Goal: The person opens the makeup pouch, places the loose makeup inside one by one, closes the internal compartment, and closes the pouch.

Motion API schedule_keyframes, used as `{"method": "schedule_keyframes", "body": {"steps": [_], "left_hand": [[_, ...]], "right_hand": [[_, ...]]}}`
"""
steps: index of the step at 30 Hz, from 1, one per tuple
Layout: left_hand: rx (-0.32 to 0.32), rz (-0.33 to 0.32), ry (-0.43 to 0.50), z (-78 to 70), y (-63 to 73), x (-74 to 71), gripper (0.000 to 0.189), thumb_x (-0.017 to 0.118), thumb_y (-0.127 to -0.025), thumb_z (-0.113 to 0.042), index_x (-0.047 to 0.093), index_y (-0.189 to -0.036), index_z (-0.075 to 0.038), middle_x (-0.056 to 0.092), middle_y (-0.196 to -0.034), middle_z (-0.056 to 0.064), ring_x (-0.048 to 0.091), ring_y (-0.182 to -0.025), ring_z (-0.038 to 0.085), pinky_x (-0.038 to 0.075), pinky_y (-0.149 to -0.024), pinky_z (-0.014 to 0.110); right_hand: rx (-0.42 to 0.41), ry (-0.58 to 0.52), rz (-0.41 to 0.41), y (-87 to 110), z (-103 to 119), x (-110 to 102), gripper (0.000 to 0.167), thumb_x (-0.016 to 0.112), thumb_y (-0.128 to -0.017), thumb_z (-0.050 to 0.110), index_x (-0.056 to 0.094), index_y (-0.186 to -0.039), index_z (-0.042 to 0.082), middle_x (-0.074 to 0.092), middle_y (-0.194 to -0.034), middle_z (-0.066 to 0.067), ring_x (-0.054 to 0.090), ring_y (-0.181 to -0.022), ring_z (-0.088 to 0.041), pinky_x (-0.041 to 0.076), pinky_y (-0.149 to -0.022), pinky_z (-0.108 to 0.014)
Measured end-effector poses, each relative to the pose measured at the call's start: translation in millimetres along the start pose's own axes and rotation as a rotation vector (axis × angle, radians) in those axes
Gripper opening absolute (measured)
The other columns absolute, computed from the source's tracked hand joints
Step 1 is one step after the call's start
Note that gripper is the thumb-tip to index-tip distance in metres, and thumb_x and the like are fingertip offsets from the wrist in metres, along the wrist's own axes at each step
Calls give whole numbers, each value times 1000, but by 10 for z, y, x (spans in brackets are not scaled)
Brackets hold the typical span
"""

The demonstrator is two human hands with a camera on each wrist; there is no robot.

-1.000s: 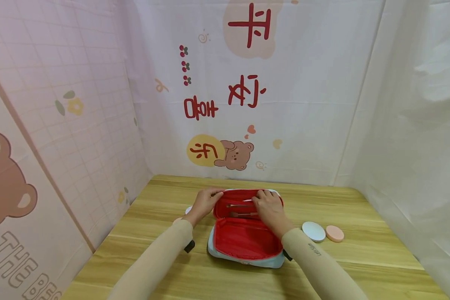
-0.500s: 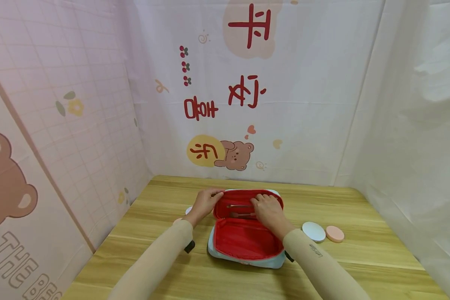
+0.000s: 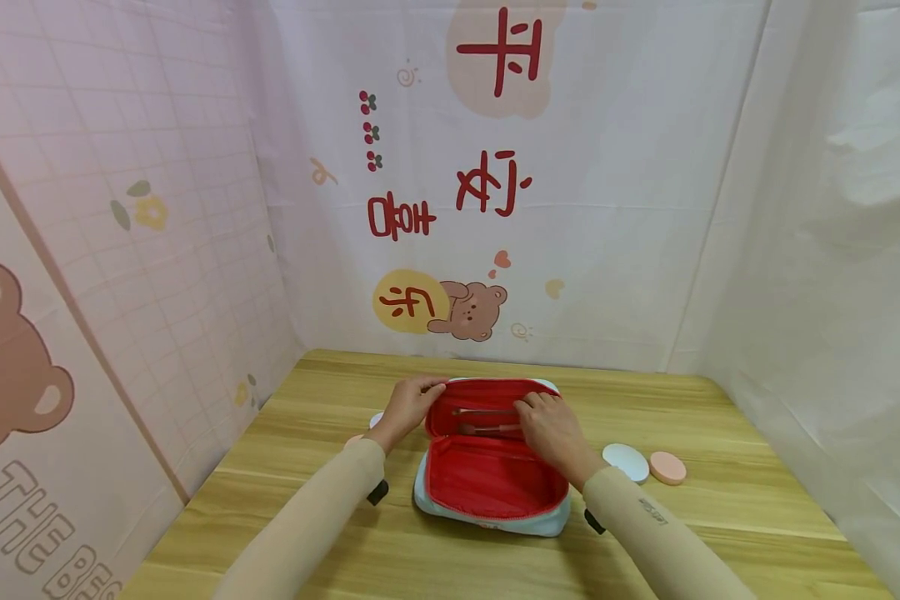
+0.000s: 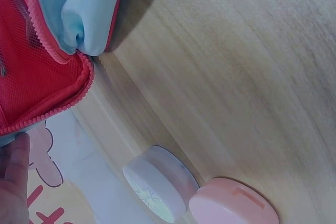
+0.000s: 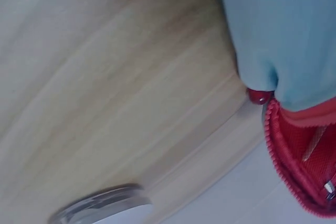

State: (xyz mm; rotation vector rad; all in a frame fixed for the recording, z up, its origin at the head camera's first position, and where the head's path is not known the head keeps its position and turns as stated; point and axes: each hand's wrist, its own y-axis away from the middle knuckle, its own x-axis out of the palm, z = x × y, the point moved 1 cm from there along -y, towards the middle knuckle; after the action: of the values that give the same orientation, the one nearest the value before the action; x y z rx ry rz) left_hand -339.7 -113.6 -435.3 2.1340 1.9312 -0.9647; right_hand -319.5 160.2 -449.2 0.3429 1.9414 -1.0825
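Note:
A light-blue cosmetic bag (image 3: 495,525) with a red lining lies unzipped on the table, its lid raised at the back. My left hand (image 3: 408,408) grips the lid's left edge, fingers on the outside in the left wrist view. My right hand (image 3: 551,429) is at the right part of the lid's inner side, over the mesh pocket (image 4: 31,77). Two makeup brushes, an upper brush (image 3: 480,412) and a lower brush (image 3: 487,429), lie across that pocket; the right hand covers their right ends. Whether its fingertips pinch anything is hidden.
Right of the bag lie a round white case (image 3: 626,462) and a smaller pink case (image 3: 668,468). Another white case (image 4: 157,182) and pink case (image 4: 231,203) stand on the left, partly behind the left arm. A printed cloth (image 3: 585,250) hangs behind the wooden table (image 3: 742,517).
My right hand has come down from the lid's top edge and shifted right. A white item seen at its fingertips one second ago is out of sight. The left hand stays put.

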Motion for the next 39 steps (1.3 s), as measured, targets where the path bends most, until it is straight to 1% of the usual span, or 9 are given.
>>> {"method": "schedule_keyframes", "body": {"steps": [5, 9, 12, 14, 18, 21, 29, 34, 39], "left_hand": [[-6, 5, 3, -5, 0, 2, 26, 60, -101, -19, 72, -121, -9, 71, -116, 6, 64, -111, 23, 52, -94, 40], [-17, 17, 12, -7, 3, 0, 27, 58, -102, -20, 71, -123, -9, 70, -118, 7, 63, -112, 23, 52, -94, 40], [-5, 26, 19, -24, 8, -4, 27, 57, -102, -19, 70, -124, -9, 70, -118, 7, 63, -111, 23, 52, -93, 40], [0, 29, 22, -33, 14, -10, 28, 57, -102, -20, 70, -124, -10, 69, -119, 7, 63, -112, 23, 52, -94, 40], [8, 25, 22, -34, 33, -18, 29, 58, -102, -19, 69, -126, -9, 69, -121, 7, 62, -114, 23, 51, -95, 41], [33, 18, 12, -19, 58, -9, 30, 58, -101, -15, 67, -128, -6, 67, -123, 9, 63, -113, 27, 52, -93, 42], [36, 66, -41, 57, 185, 74, 50, 55, -103, -14, 41, -149, -1, 55, -137, 20, 60, -117, 39, 53, -91, 46], [-8, 149, -109, 120, 291, 133, 58, 47, -105, -11, 22, -156, 2, 47, -145, 25, 52, -127, 40, 43, -103, 52], [-70, 237, -135, 155, 343, 176, 59, 49, -104, -9, 24, -156, -1, 42, -150, 22, 42, -135, 39, 36, -109, 54]], "right_hand": [[31, 7, -48, 73, -74, -56, 10, 66, -85, 8, 68, -95, 9, 65, -90, -8, 63, -82, -29, 54, -74, -43], [88, -14, -248, 132, -175, -55, 21, 71, -81, 6, 71, -101, 5, 65, -91, -10, 64, -79, -30, 55, -66, -43], [205, -87, -337, 175, -245, -59, 29, 74, -81, 6, 70, -109, 2, 66, -95, -15, 66, -76, -34, 55, -61, -46], [342, -164, -302, 203, -274, -76, 35, 73, -84, 11, 67, -116, -1, 65, -102, -20, 66, -80, -38, 55, -61, -50], [646, -373, -69, 263, -302, -99, 48, 67, -92, 24, 59, -129, -5, 65, -115, -26, 65, -95, -42, 54, -73, -56], [788, -537, 65, 311, -299, -105, 45, 64, -95, 28, 63, -125, -5, 69, -110, -23, 66, -97, -39, 53, -79, -53], [913, -711, 113, 405, -307, -29, 24, 61, -96, 16, 74, -107, -1, 74, -89, -10, 65, -87, -28, 50, -76, -42], [955, -781, 105, 423, -286, 4, 29, 57, -98, 15, 71, -113, -6, 73, -96, -17, 65, -98, -36, 51, -86, -50], [960, -830, 125, 410, -225, 30, 36, 56, -99, 15, 63, -123, -11, 68, -114, -25, 61, -110, -41, 49, -93, -52]]}}
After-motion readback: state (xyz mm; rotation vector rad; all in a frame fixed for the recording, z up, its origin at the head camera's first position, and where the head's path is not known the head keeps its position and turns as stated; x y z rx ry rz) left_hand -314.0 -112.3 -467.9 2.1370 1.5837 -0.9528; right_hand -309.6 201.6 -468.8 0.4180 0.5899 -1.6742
